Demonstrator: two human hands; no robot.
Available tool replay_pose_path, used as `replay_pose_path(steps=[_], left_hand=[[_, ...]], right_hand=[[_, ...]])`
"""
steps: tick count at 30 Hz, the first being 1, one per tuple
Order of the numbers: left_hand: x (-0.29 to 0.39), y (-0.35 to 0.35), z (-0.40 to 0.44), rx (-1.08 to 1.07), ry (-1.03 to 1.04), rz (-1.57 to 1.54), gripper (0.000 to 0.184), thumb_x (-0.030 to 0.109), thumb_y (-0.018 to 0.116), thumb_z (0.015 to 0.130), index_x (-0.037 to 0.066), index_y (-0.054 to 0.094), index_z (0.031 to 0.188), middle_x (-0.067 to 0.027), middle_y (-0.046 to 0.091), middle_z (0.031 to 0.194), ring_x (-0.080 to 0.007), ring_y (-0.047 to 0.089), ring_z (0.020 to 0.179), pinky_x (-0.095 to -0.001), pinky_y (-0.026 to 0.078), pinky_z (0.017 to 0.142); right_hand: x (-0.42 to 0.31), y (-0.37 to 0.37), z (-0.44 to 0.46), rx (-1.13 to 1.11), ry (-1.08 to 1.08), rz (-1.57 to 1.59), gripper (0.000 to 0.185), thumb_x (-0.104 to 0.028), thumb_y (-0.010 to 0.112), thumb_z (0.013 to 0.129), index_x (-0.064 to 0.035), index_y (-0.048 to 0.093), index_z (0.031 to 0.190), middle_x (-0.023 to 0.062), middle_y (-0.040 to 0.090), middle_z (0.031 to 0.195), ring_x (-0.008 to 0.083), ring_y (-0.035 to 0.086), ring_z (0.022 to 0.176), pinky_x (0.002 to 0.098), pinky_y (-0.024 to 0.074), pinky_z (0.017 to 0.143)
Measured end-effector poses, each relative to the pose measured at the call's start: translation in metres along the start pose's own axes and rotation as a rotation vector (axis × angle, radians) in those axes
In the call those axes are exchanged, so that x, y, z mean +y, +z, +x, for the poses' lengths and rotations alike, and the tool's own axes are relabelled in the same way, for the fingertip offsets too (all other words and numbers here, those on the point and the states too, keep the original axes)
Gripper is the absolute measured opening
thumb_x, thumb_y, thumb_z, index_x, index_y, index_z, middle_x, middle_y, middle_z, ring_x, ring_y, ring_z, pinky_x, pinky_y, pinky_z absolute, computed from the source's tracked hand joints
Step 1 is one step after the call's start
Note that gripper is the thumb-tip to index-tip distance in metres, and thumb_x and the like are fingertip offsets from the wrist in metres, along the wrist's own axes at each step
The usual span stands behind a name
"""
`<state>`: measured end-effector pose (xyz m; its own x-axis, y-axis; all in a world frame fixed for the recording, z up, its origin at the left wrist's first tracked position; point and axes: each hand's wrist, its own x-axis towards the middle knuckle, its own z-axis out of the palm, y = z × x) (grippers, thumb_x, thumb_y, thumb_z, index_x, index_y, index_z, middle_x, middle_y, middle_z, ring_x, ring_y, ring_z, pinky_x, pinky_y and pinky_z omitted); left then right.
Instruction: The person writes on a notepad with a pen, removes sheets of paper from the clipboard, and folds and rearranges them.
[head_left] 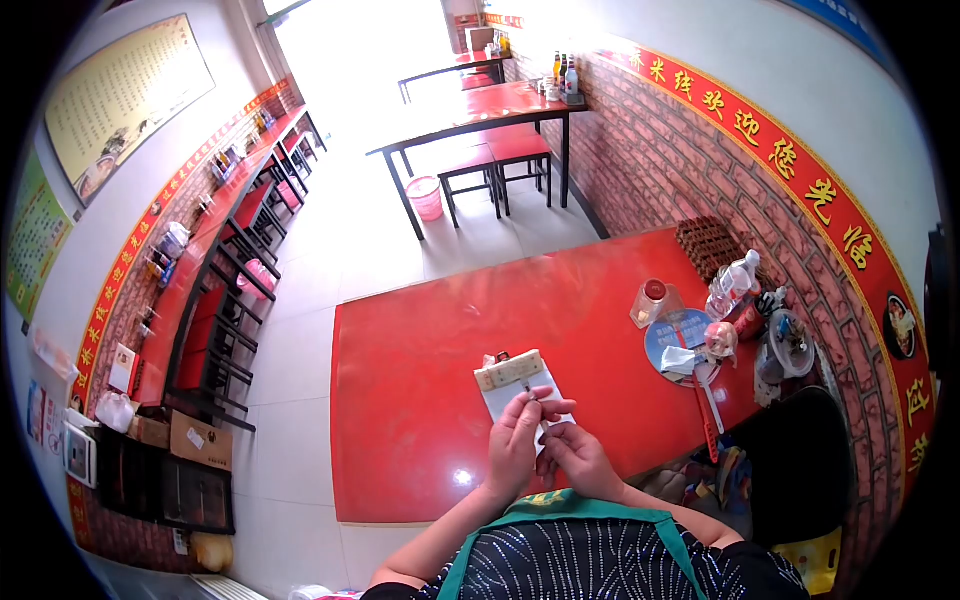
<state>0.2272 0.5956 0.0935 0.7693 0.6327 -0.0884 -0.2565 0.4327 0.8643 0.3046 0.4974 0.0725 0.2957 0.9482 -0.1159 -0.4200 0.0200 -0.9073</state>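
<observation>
On the red table [420, 400] lies a clipboard [508, 370] with a metal clip and white paper, partly covered by my hands. My left hand [515, 440] is over the paper, its thumb and fingers pinched on a small, thin object too small to name. Just to its right and nearer my body, my right hand [578, 458] has its fingers closed together at the lower end of what looks like the same thin object. Both hands are close together above the clipboard's lower part.
At the table's right are a round blue fan [662, 345], a plastic bottle [738, 275], a red-lidded jar [654, 292], a brown woven rack [708, 248] and a clear container [790, 345]. A black chair [800, 450] stands at the right. Further tables and stools stand beyond.
</observation>
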Motion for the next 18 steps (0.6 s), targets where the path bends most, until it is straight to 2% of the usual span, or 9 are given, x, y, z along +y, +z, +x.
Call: replay_pose_path(steps=[2, 5, 11, 13, 14, 16, 18], left_hand=[[0.003, -0.004, 0.006, 0.05, 0.164, 0.105, 0.026, 0.016, 0.032, 0.097, -0.001, 0.048, 0.108, -0.0147, 0.063, 0.096, -0.015, 0.057, 0.088, -0.0286, 0.045, 0.081], [0.002, -0.005, 0.006, 0.031, 0.19, 0.145, 0.026, 0.018, 0.033, 0.098, 0.0, 0.049, 0.107, -0.0143, 0.064, 0.094, -0.0148, 0.056, 0.087, -0.0301, 0.044, 0.083], [-0.006, 0.001, -0.002, 0.0, 0.16, 0.122, 0.021, 0.017, 0.034, 0.098, 0.002, 0.047, 0.102, -0.0136, 0.062, 0.096, -0.0138, 0.056, 0.087, -0.0281, 0.045, 0.08], [-0.008, 0.002, -0.005, -0.027, 0.066, 0.067, 0.022, 0.019, 0.034, 0.098, 0.003, 0.047, 0.105, -0.0128, 0.061, 0.1, -0.0105, 0.055, 0.081, -0.0211, 0.047, 0.07], [-0.01, 0.002, -0.006, -0.026, 0.065, 0.067, 0.022, 0.019, 0.034, 0.098, 0.003, 0.047, 0.105, -0.0128, 0.061, 0.1, -0.0105, 0.055, 0.081, -0.0211, 0.047, 0.07], [-0.014, 0.0, -0.008, -0.047, 0.022, 0.048, 0.023, 0.019, 0.032, 0.098, 0.002, 0.044, 0.107, -0.0138, 0.06, 0.101, -0.0091, 0.056, 0.074, -0.0174, 0.047, 0.059], [-0.013, 0.001, -0.01, -0.041, 0.02, 0.043, 0.023, 0.019, 0.032, 0.098, 0.002, 0.044, 0.108, -0.014, 0.06, 0.101, -0.0089, 0.056, 0.072, -0.0171, 0.046, 0.057]], right_hand=[[0.001, 0.0, 0.0, -0.013, 0.024, -0.03, 0.015, -0.011, 0.039, 0.095, 0.0005, 0.048, 0.099, 0.0079, 0.057, 0.074, 0.0136, 0.058, 0.06, 0.0234, 0.0478, 0.055], [0.005, 0.001, -0.001, -0.047, 0.078, -0.072, 0.014, -0.011, 0.042, 0.094, 0.0005, 0.049, 0.099, 0.0075, 0.057, 0.073, 0.011, 0.056, 0.058, 0.0219, 0.0476, 0.052], [0.014, -0.004, -0.004, -0.029, 0.003, -0.026, 0.012, -0.009, 0.042, 0.093, 0.0006, 0.049, 0.097, 0.0071, 0.056, 0.072, 0.0109, 0.056, 0.057, 0.0219, 0.048, 0.052], [0.013, -0.003, -0.004, 0.005, -0.021, -0.025, 0.012, -0.008, 0.042, 0.093, 0.0001, 0.049, 0.098, 0.0061, 0.056, 0.072, 0.0103, 0.056, 0.056, 0.0217, 0.0474, 0.052], [0.013, -0.003, -0.005, 0.005, -0.02, -0.025, 0.012, -0.008, 0.042, 0.093, 0.0001, 0.049, 0.098, 0.0061, 0.056, 0.072, 0.0103, 0.056, 0.056, 0.0217, 0.0474, 0.052], [0.015, -0.003, -0.004, 0.0, -0.017, -0.001, 0.012, -0.008, 0.041, 0.093, -0.0006, 0.05, 0.098, 0.0054, 0.056, 0.072, 0.0098, 0.055, 0.056, 0.0215, 0.0466, 0.051], [0.016, -0.004, -0.004, -0.002, -0.036, 0.006, 0.012, -0.009, 0.042, 0.093, -0.0007, 0.05, 0.098, 0.0051, 0.056, 0.072, 0.0096, 0.055, 0.056, 0.0213, 0.0462, 0.051]])
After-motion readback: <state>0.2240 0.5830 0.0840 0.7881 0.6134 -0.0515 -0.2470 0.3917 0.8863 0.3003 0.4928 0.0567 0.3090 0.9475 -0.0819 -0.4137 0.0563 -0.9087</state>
